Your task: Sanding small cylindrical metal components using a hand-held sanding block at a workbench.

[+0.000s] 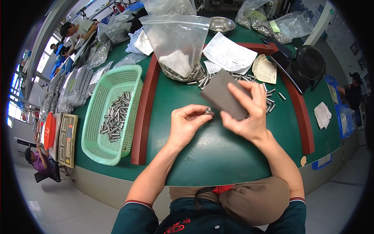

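The left hand (186,125) pinches a small metal pin (208,110) between thumb and fingertips, its shiny round end facing up, above the green table (218,152). The right hand (249,113) grips a flat dark grey pad (222,94), tilted, just beside the pin. More short silvery pins (269,99) lie scattered behind the pad, others in a green basket (134,74) to the left and in a clear plastic bag (177,39).

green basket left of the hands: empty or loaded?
Partly loaded. The green basket holds a loose pile of small metal cylinders around its middle; bare mesh shows at both its near and far ends.
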The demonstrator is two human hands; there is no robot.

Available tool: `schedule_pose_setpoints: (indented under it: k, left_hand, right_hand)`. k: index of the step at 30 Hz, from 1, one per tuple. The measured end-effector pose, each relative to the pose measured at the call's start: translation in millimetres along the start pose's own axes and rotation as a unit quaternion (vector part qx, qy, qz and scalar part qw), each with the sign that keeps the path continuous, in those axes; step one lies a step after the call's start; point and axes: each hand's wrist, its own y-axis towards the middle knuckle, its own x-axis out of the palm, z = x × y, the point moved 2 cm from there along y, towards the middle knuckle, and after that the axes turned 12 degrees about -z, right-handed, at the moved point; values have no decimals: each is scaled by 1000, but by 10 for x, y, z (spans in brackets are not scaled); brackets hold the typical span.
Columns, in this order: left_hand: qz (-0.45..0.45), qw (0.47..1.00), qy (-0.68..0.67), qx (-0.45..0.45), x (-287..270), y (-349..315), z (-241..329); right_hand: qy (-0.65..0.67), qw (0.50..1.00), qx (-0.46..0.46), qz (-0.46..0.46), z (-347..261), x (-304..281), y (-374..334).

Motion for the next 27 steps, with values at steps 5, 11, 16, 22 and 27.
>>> schedule_pose_setpoints:
  k: [5, 11, 16, 22, 27]
  left_hand:
    - [-25, 999, 17, 38, -63, -22, -98]
    - [63, 996, 32, -52, 5, 19, -56]
    - [38, 998, 38, 10, 3, -9, -74]
    - [8, 999, 16, 41, -35, 1, -79]
    - [-31, 997, 7, 67, -50, 66, -110]
  right_hand:
    - [30, 999, -35, -7, -123, 71, 21]
    - [81, 994, -72, -30, -240, 70, -4]
    - [67, 996, -56, 0, -240, 52, -12]
    - [52, 997, -11, 64, -112, 118, -1]
    - [7, 997, 29, 78, 10, 113, 108]
